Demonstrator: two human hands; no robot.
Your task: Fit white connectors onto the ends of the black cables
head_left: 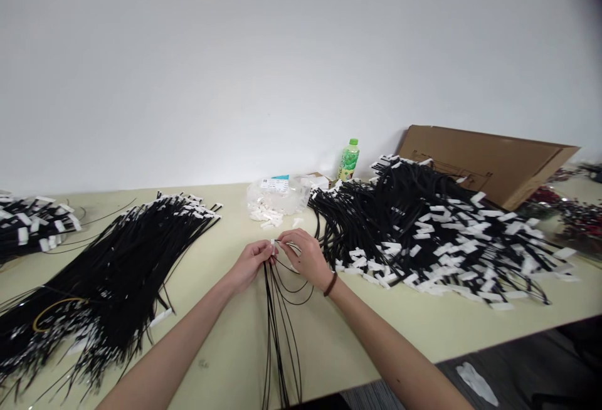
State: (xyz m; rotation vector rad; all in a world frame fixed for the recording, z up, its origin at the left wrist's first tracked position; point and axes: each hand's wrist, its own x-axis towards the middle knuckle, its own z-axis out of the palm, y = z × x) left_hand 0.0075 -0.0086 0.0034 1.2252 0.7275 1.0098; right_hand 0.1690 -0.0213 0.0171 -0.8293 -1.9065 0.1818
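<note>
Black wires [281, 310] (2 hands pinching) cross pale table [226, 347], white wall [235, 71] behind.

No text, number or brand name is legible in this view. The green bottle [348, 160] carries a printed label, but its lettering is too small to read. The clear plastic bag [277, 195] bears a white sticker with dark print and a blue patch; the characters cannot be resolved. The cardboard sheet [489, 162] shows a faint line drawing without readable wording. The white tags on the black cable bundles [423, 228] appear blank.
</note>
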